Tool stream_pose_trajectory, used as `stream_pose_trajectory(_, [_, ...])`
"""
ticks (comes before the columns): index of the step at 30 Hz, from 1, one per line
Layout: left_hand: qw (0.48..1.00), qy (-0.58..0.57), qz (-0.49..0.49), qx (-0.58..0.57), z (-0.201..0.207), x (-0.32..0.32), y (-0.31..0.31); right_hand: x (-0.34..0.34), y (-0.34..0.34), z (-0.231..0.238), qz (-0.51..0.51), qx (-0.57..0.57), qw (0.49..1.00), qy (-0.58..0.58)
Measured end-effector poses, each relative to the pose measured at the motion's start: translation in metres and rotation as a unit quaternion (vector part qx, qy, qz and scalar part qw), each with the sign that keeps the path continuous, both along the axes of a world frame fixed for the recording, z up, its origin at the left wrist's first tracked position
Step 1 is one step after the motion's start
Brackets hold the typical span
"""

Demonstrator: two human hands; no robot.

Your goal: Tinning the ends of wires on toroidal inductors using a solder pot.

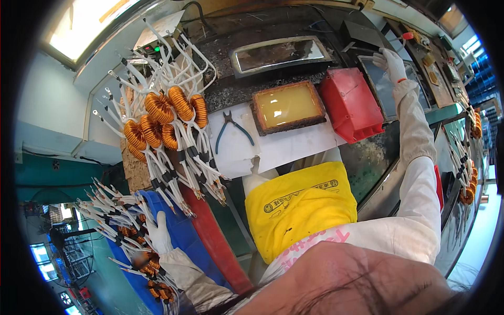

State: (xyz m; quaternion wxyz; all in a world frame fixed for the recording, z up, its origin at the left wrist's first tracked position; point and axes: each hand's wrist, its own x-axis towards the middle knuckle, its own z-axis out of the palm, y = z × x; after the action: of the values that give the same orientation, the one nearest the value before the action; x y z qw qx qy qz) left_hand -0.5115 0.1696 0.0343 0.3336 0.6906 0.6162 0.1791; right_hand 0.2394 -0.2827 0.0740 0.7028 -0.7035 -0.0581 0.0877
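My left hand (159, 234), in a white glove, is low on the left beside the blue bin (184, 231). Its fingers reach toward white-leaded copper coils (149, 262), the thumb standing apart. At the far right my right hand (391, 65), also gloved, is stretched out over a metal-framed tray (375, 71). Its fingers are bent near a thin rod beside a black box (362, 34); what they hold, if anything, is too small to make out. A pile of copper-wound ring coils (159, 107) with white leads lies at the left of the bench.
Cutting pliers (231, 131) lie on white paper (233, 160). Behind them are a rusty-rimmed tray of yellowish liquid (289, 105) and a shiny-surfaced rectangular pot (278, 55). A red plastic bin (352, 102) stands right of the liquid. More coils (467, 184) sit at the far right.
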Motion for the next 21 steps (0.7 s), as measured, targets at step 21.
stream_pose_trajectory(21, [1.0, -0.006, -0.02, 0.016, 0.002, 0.001, -0.004, -0.008, 0.001, -0.055, -0.033, -0.186, 0.973, -0.136])
